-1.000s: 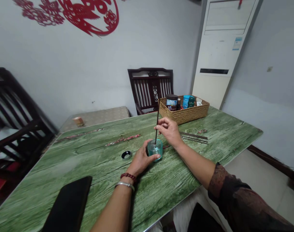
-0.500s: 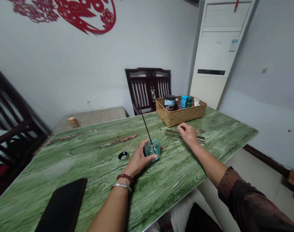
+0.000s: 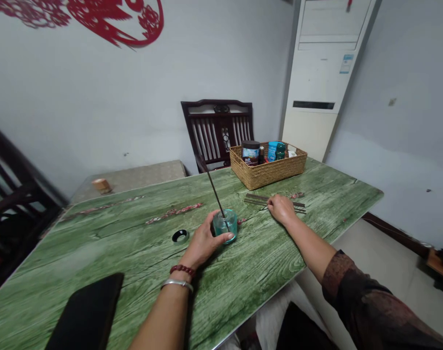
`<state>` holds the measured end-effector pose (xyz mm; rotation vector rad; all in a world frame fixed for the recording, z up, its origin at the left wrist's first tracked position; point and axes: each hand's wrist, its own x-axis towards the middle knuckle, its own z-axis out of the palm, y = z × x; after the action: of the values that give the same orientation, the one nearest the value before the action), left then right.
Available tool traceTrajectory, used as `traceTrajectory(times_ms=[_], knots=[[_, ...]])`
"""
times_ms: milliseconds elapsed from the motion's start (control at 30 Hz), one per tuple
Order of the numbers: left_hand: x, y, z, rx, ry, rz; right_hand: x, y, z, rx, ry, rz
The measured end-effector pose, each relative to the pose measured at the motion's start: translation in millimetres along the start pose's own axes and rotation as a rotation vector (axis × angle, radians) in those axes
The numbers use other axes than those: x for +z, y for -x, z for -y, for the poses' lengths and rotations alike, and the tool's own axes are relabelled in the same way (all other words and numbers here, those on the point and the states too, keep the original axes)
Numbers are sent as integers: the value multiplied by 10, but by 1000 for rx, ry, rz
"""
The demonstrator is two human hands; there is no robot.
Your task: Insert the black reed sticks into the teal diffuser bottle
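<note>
My left hand [image 3: 205, 238] is wrapped around a small teal glass diffuser bottle [image 3: 231, 228] standing on the green table. One dark reed stick [image 3: 214, 190] leans out of the bottle's mouth, tilted up to the left. To the right, my right hand [image 3: 280, 209] is down on several dark reed sticks [image 3: 256, 200] lying on the table, its fingertips pinched at one of them; part of the sticks is hidden under the hand. A black and silver ring-shaped collar [image 3: 180, 236] lies just left of the bottle.
Behind the sticks stands a wicker basket [image 3: 272, 176] with jars and bottles inside. A black flat device [image 3: 86, 311] lies at the front left of the green table [image 3: 141, 272]. Beyond the far edge are a dark wooden chair [image 3: 203, 131] and a low bench with a small wooden pot [image 3: 101, 185].
My right hand has lowered onto the reed sticks and its fingers have turned down to them. My left hand keeps its hold on the bottle. The view has shifted slightly.
</note>
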<state>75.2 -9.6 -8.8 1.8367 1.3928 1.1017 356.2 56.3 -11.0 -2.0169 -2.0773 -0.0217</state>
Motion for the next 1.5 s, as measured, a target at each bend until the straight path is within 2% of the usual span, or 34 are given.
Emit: traceTrajectory(times_ms=[300,567,733,933,1100,1233,1367,1500], knots=[[2,3,13,12,0,7,-27,25,4,-16,16,20],[-2,1,53,11,-16,19,-138,-6,-162,5,-20,113],[2,-10,68,6,-40,7,-158,-4,-180,11,35,115],[-1,-7,66,9,-29,25,-140,15,-125,-151,-56,167],[-10,-7,77,3,-44,41,-113,3,-145,-205,-108,201],[-8,-14,93,14,-44,39,-80,-1,-149,-242,-91,158],[-13,1,60,13,-48,48,-50,-33,-150,-234,-286,65],[-23,15,39,45,-35,50,-30,-83,-131,-167,-704,7]])
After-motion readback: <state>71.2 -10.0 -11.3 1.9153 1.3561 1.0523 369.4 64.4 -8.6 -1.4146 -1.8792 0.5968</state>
